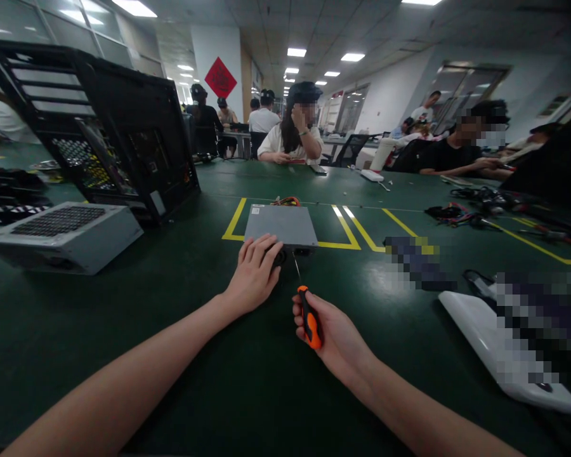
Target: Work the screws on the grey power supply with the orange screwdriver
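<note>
1. Green work table [247, 381] is filling the lower frame; I'm seeing yellow tape lines [349, 230] marking boxes across its middle, and an open office with ceiling lights running behind.
2. Grey power supply unit [280, 225] is sitting at frame centre, inside the yellow box, with coloured wires [286, 201] sticking out at its far edge.
3. Left hand [255, 273] is lying palm-down on the near left corner of the unit, fingers spread flat over the edge. Pressing on it, not wrapped around anything.
4. Right hand [330, 333] is gripping a screwdriver [308, 314] by its orange-and-black handle, fingers curled tight around it. The thin shaft is pointing up-frame to the unit's near face; I can't tell whether the tip is touching it.
5. Black computer case [124, 136] is standing tilted in the upper left, side open, and a second grey box with a grille top [64, 235] is lying just in front of it.
6. White curved panel [485, 336] is lying at lower right, partly under a blurred patch.
7. Black cable bundles [457, 214] are lying at right of centre, well apart from the hands.
8. Several other people are sitting at the table's far side, top centre and upper right; one seated person [292, 139] is resting a hand against the head.
</note>
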`<state>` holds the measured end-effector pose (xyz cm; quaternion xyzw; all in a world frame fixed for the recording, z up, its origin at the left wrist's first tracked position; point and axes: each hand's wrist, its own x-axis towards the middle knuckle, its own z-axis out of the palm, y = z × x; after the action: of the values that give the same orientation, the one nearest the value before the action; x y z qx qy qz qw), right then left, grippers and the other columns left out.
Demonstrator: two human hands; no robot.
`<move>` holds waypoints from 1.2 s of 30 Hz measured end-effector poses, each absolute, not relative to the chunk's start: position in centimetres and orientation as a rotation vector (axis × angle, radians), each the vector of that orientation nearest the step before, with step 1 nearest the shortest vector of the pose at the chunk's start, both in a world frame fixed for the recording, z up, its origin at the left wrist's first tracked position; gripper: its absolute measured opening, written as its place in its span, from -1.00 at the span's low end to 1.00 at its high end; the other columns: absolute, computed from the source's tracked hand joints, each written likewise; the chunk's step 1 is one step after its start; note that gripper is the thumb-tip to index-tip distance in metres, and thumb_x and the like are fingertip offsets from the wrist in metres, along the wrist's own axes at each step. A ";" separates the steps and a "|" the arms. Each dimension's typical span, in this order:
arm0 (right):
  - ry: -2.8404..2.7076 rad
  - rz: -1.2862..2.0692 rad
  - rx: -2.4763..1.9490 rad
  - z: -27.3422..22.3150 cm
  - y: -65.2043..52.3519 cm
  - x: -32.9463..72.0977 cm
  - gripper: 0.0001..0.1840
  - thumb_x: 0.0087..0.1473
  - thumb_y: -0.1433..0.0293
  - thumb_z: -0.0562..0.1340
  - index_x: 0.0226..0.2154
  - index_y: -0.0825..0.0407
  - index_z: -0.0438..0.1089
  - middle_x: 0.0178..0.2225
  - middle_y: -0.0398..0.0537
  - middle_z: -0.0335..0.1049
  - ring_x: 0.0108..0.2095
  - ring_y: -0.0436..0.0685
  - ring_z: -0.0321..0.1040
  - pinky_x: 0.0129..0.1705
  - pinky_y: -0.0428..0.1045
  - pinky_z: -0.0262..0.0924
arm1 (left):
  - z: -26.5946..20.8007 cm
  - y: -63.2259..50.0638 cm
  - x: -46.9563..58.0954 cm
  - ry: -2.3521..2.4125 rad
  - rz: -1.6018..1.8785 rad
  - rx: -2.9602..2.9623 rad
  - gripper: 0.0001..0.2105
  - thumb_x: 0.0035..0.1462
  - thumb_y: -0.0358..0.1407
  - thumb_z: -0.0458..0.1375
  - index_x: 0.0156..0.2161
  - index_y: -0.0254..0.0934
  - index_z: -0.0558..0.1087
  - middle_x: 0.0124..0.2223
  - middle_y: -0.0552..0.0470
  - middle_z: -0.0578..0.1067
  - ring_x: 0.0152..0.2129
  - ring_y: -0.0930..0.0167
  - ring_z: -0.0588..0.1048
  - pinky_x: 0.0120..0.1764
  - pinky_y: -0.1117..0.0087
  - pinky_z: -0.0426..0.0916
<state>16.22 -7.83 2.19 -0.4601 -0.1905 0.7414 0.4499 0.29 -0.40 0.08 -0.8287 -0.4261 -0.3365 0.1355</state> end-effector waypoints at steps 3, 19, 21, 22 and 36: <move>-0.443 1.870 -1.156 2.3 -7.8 16.2 -0.74 0.13 0.32 0.03 -0.35 0.12 0.35 -0.52 -0.09 0.28 -0.58 -0.09 0.21 -0.57 -0.18 0.15 | 0.1 -0.4 0.3 -1.229 -0.988 -2.398 -0.58 0.12 -0.38 -0.03 0.11 -0.30 0.11 0.13 -0.15 0.21 0.13 0.27 0.10 0.16 0.08 -0.07; -0.474 1.803 -1.105 2.1 -7.8 16.0 -0.91 -0.02 0.41 0.22 -0.43 0.10 0.29 -0.51 -0.15 0.28 -0.58 -0.13 0.17 -0.62 -0.23 0.02 | 0.2 -0.4 0.2 -1.222 -0.994 -2.405 -0.58 0.12 -0.38 -0.03 0.11 -0.32 0.12 0.13 -0.14 0.22 0.13 0.29 0.10 0.17 0.11 -0.06; -0.470 1.818 -1.117 2.2 -7.9 16.0 -0.90 0.01 0.39 0.19 -0.43 0.11 0.30 -0.50 -0.13 0.29 -0.57 -0.11 0.20 -0.58 -0.21 0.09 | 0.2 -0.5 0.2 -1.231 -0.991 -2.406 -0.58 0.12 -0.38 -0.02 0.11 -0.31 0.13 0.12 -0.14 0.22 0.13 0.28 0.11 0.17 0.11 -0.06; -0.460 1.835 -1.131 2.3 -7.9 16.0 -0.86 0.05 0.36 0.15 -0.41 0.12 0.32 -0.49 -0.11 0.29 -0.56 -0.10 0.21 -0.56 -0.20 0.12 | 0.2 -0.5 0.2 -1.236 -0.989 -2.406 -0.58 0.12 -0.38 -0.02 0.11 -0.31 0.13 0.12 -0.14 0.22 0.13 0.28 0.10 0.17 0.11 -0.06; -0.429 1.879 -1.147 2.6 -7.9 16.0 -0.74 0.13 0.32 0.03 -0.34 0.15 0.33 -0.50 -0.09 0.28 -0.57 -0.10 0.20 -0.56 -0.19 0.15 | 0.2 -0.4 0.1 -1.226 -0.963 -2.402 -0.60 0.15 -0.36 -0.06 0.12 -0.33 0.12 0.13 -0.13 0.21 0.13 0.29 0.09 0.17 0.13 -0.08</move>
<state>16.02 -7.88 2.56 -0.4606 -0.1724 0.7546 0.4345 0.12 -0.43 0.17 -0.8307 -0.4241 -0.3330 0.1385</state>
